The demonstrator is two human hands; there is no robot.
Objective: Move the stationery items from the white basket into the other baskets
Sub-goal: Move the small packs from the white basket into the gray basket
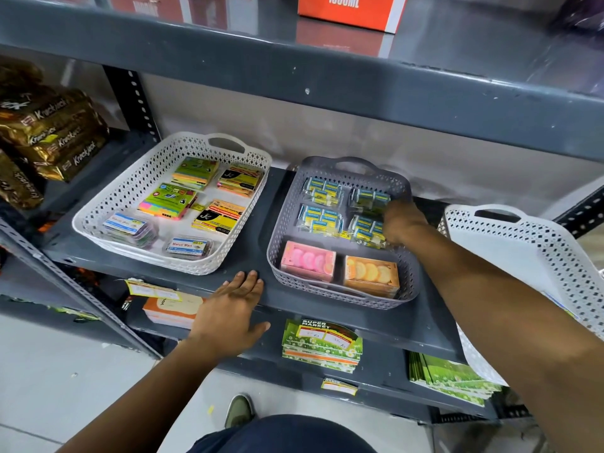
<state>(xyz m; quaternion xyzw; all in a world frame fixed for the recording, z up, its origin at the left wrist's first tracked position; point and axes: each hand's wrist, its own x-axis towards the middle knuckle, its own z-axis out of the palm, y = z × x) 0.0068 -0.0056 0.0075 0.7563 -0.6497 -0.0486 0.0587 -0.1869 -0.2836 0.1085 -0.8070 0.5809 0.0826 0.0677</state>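
Shoe (239,410) and dark-trousered knee at bottom of view, nearest cam. L hand (230,308) lies flat on front edge of grey shelf (248,223), fingers together and extended, holding nothing, between the two baskets. R hand (403,222) reaches over right side of grey basket (405,188), down on the eraser packs (367,228) in its right-rear section; fingers curled under, blurred, so cannot tell if pinching a pack or just releasing. Grey basket also holds pink box (308,260) and orange box (371,272) along its front edge. Left white basket (108,204) at shelf's left end holds sticky-note pads (168,200) and small card boxes (189,246). Second white basket (536,243) tilted at shelf's right edge, partly hidden by R forearm; its contents not visible, looks near empty. Key relation: source basket lies to the right of R hand, close by, so R hand is the nearer one; packs' long axes run approx left-right across grey basket. Judgement: placing step, late in task.
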